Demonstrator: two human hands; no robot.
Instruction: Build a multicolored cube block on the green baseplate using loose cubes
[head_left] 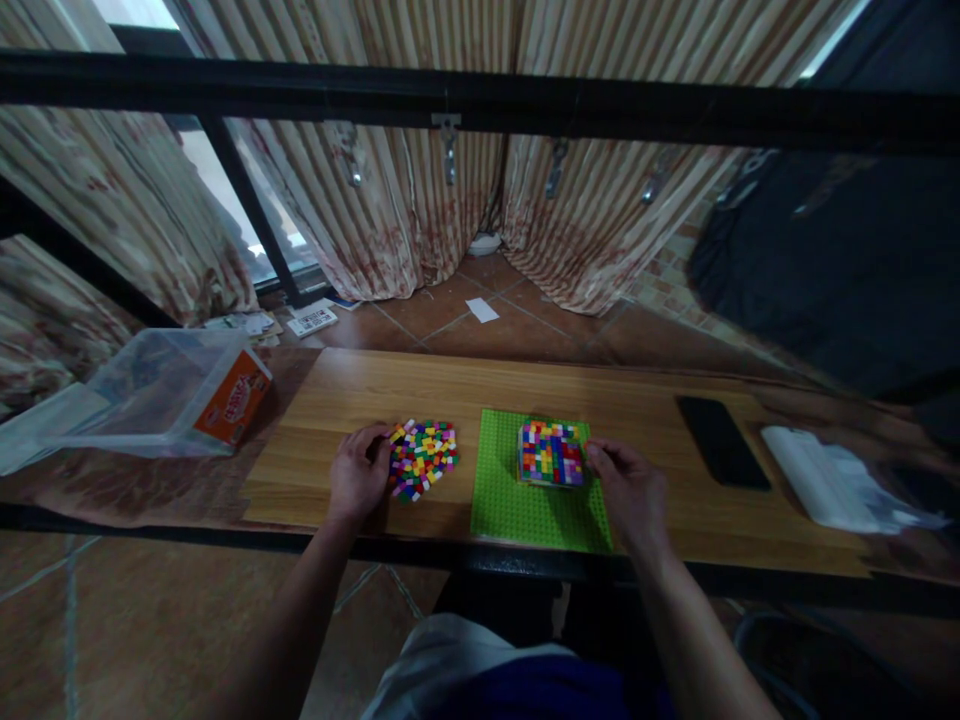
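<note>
A loose pile of small multicoloured toy bricks (424, 458) lies on the wooden board. At the left edge of this pile is my left hand (361, 472), its fingers curled together; what sits between the fingertips is too small to make out. To the right, a rectangular block of joined coloured bricks (551, 455) stands on a green studded baseplate (499, 510). Beside the block's right side, my right hand (630, 490) has thumb and forefinger pinched together. Whether they hold a brick or touch the block, I cannot tell.
A clear plastic box (169, 385) with an orange label stands at the far left. On the right lie a black phone (722, 440) and a white packet (821, 480). A dark metal bar (480, 95) with hanging clips crosses above the table (390, 375).
</note>
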